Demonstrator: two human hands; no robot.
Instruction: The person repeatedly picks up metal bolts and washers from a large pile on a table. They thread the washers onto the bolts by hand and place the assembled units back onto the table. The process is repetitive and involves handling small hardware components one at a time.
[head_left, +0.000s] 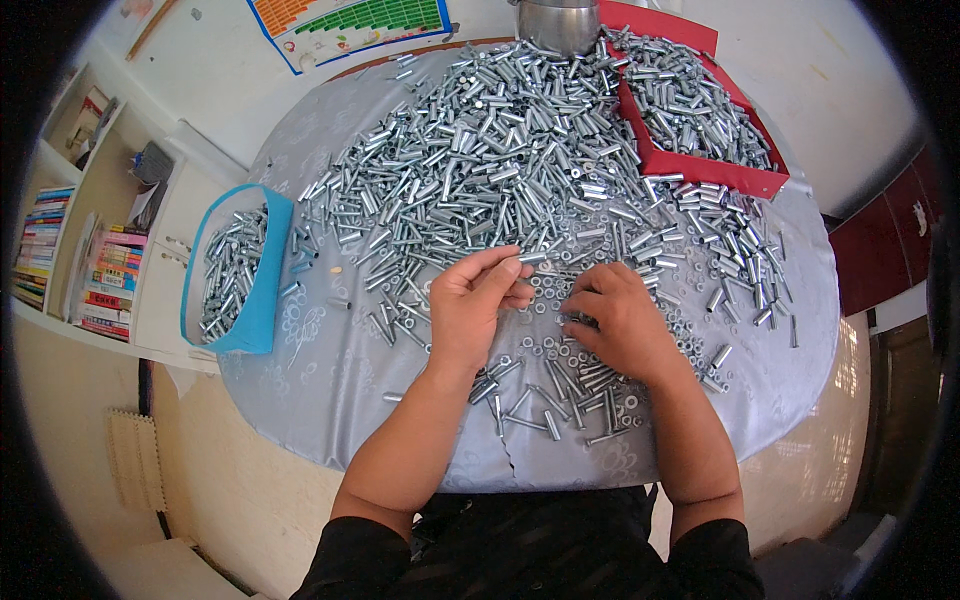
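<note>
My left hand [470, 300] is closed, pinching a shiny metal sleeve [532, 257] between thumb and fingertips, above the near part of the heap. To its right, my right hand [622, 318] has its fingers curled in over scattered washers and nuts [548, 295]; what they hold, if anything, is hidden. A large heap of silvery sleeves and bolts [450, 170] spreads beyond both hands. Long bolts [575, 385] lie loose between my forearms, with more nuts and washers around them.
A blue bin [262, 300] of metal parts stands at the left of the cloth-covered table [340, 410]. At the far right is a red box [715, 178] filled with similar parts, beside a steel pot [560, 27]. A bookshelf [75, 250] stands beyond the left edge.
</note>
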